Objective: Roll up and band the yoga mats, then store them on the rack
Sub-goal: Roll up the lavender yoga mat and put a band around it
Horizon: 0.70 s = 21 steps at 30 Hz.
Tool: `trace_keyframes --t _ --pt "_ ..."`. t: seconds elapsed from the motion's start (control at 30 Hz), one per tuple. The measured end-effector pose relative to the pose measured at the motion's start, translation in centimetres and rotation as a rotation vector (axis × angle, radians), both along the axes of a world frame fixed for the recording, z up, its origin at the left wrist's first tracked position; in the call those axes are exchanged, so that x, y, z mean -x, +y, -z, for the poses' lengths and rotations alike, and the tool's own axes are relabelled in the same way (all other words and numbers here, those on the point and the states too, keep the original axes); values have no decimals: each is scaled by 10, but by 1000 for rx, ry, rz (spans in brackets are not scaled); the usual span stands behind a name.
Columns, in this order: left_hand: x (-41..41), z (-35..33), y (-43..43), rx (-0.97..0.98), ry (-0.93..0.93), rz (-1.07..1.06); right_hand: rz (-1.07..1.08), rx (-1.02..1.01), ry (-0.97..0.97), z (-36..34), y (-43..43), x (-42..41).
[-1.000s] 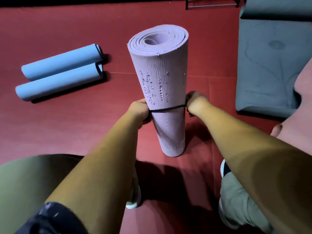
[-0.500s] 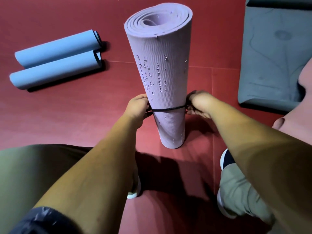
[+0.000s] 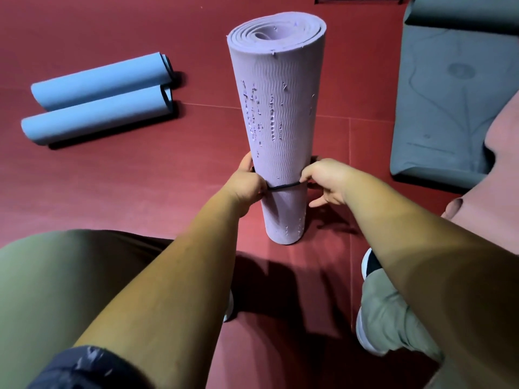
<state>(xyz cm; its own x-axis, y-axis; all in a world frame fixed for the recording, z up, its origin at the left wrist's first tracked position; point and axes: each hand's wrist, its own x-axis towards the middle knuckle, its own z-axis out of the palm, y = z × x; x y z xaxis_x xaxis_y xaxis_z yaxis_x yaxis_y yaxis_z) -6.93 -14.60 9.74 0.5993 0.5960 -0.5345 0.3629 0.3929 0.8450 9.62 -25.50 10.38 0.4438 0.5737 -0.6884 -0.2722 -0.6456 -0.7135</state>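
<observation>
The red floor (image 3: 140, 178) lies bare on the left between the purple mat (image 3: 276, 122) and two blue rolled mats (image 3: 98, 82). Those two lie side by side and touching, well apart from the purple one, with their dark-edged ends turned toward it. On the right a narrower strip of floor separates the roll from a grey mat (image 3: 449, 94) spread flat, whose near left corner comes closest. A pink surface (image 3: 502, 164) covers that mat's right side, but I cannot tell what it is. More bare floor shows beyond the roll, and the person's knees and a shoe (image 3: 370, 265) close off the near side. The purple mat stands on end near the middle of the floor. Its long axis is upright, the spiral end faces up and the lower end sits flat on the floor. A thin black band (image 3: 283, 186) circles it low down, about a third of the way up. The left hand (image 3: 248, 183) is curled against the roll's left side and pinches the band there, its fingers reaching behind the mat. The right hand (image 3: 325, 179) pinches the band at the right side with thumb and forefinger, its other fingers hanging loosely spread below.
</observation>
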Motion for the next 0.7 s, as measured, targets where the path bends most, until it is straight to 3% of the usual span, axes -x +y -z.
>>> trace_keyframes --t 0.17,0.37,0.57,0.7 --pt "-5 2 2 -69 55 -66 -28 4 -74 10 2 -5" --pt "-9 -13 5 -51 73 -161 21 -12 11 -15 8 -11" --pt "-13 -73 25 -194 -129 -459 194 -103 -157 -69 26 -19" --pt "-15 -136 40 -138 -206 -441 156 -181 -185 -146 33 0"
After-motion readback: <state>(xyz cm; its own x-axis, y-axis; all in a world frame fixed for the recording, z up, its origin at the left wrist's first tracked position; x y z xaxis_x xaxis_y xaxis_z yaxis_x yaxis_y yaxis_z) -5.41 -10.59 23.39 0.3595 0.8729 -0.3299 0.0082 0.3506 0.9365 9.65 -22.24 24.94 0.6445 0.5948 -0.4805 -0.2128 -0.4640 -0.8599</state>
